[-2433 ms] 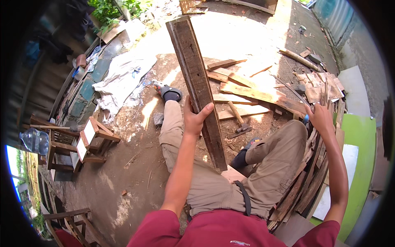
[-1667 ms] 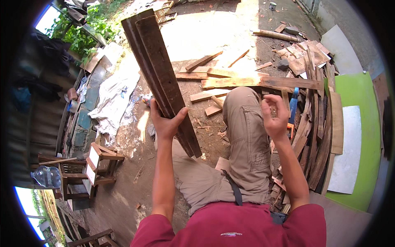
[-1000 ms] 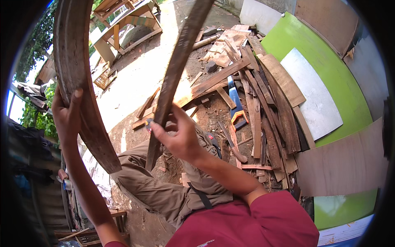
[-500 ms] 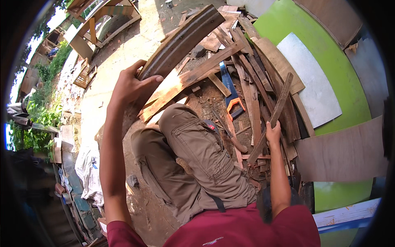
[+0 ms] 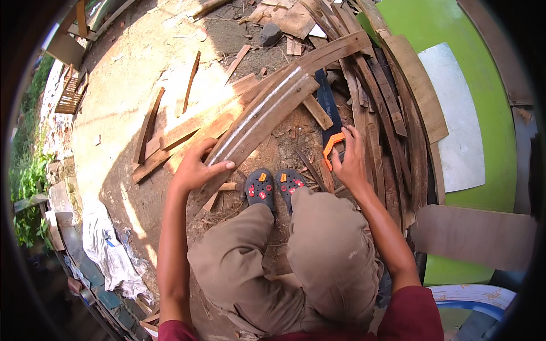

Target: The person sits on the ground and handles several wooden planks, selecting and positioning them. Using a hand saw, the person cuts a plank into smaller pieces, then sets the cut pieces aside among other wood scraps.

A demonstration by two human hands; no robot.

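Note:
My left hand (image 5: 200, 166) is closed round the lower end of a brown wooden plank (image 5: 270, 116) marked with two pale lengthwise stripes. The plank slants up to the right, over other boards (image 5: 199, 122) on the ground. At the right, my right hand (image 5: 351, 162) has its fingers and thumb about the orange handle of a handsaw (image 5: 328, 108). The saw's dark blade points away from me, beside a short wooden offcut (image 5: 317, 112). Part of the handle is hidden by my fingers.
Long wooden strips (image 5: 369, 113) are heaped to the right, next to a white sheet (image 5: 452, 119) and a green panel (image 5: 489, 165). Between the two hands are my dark clogs (image 5: 260, 189). A dark stone (image 5: 271, 34) lies farther off, and white cloth (image 5: 111, 250) at the left.
My right hand has let go of a narrow wooden strip and moved to the saw handle. The striped plank in my left hand is lower, and my view has shifted with my knees drawn up.

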